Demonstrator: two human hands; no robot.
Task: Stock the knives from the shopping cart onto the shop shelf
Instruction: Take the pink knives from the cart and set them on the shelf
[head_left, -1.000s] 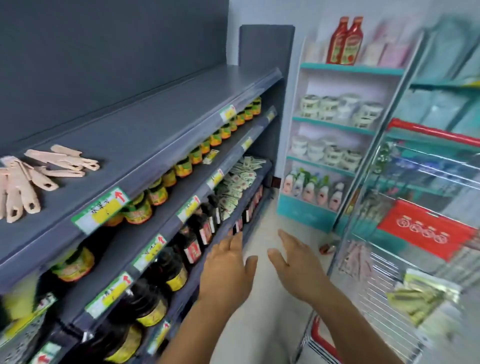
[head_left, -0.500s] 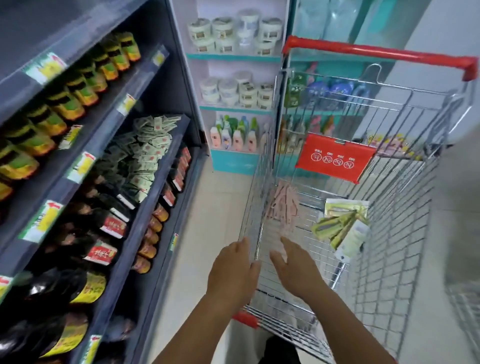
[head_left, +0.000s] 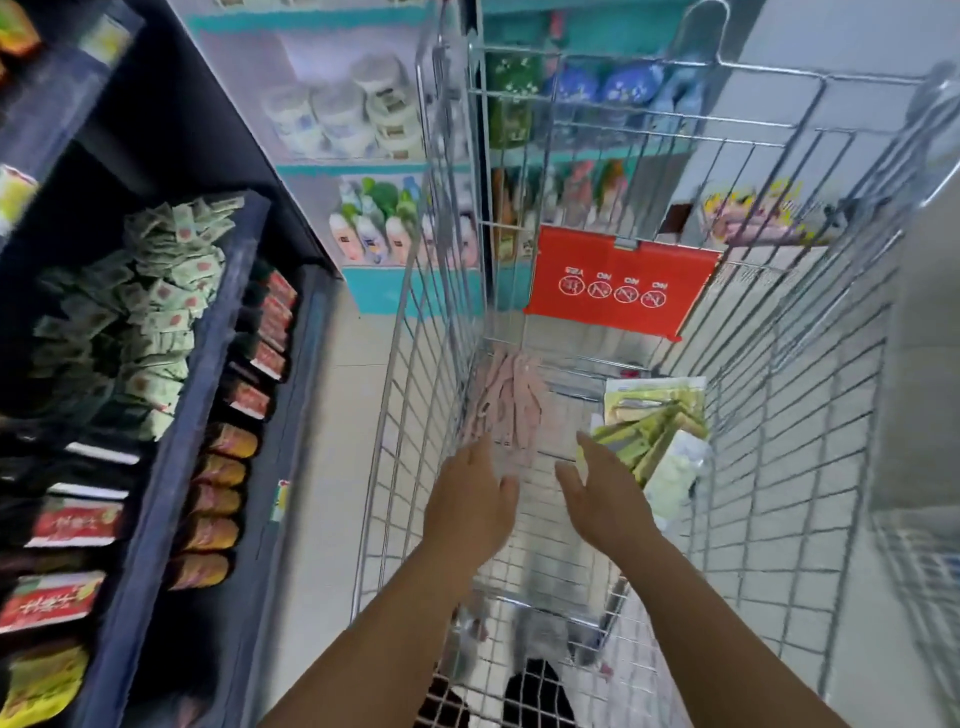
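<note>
A pile of pale wooden knives (head_left: 511, 402) lies on the floor of the wire shopping cart (head_left: 779, 426), toward its far left corner. My left hand (head_left: 470, 506) reaches into the cart with fingers spread, its fingertips just short of the pile. My right hand (head_left: 602, 501) hovers open beside it, empty, close to the green packets (head_left: 652, 421). The dark shop shelf (head_left: 171, 452) stands at my left; its top board with the knives put there earlier is out of view.
The shelf holds green sachets (head_left: 150, 322), dark bottles with red labels (head_left: 67, 519) and jars (head_left: 218, 488). A red warning flap (head_left: 618, 283) hangs at the cart's far end. A teal and white rack (head_left: 363, 156) with tubs and bottles stands beyond. Floor runs between shelf and cart.
My view has swung from the shelf top down into the cart. Both empty hands have moved over the cart's rim and down toward the pile of knives.
</note>
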